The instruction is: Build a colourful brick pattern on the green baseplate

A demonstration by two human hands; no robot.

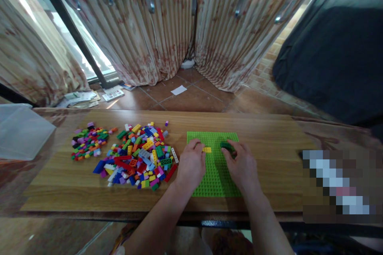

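Note:
A bright green studded baseplate (214, 139) lies flat on the wooden table (269, 167). My left hand (191, 165) rests on the plate's left side, fingers curled, its fingertips touching a small yellow brick (207, 150) that sits on the plate. My right hand (241, 167) is over the plate's right part, fingers closed around a dark green brick (227, 146) held down against the studs. Both forearms come up from the near edge.
A large heap of mixed coloured bricks (139, 157) lies left of the plate, with a smaller heap (88, 141) further left. A clear plastic box (20, 129) sits at the table's left end. Curtains and tiled floor lie beyond the table.

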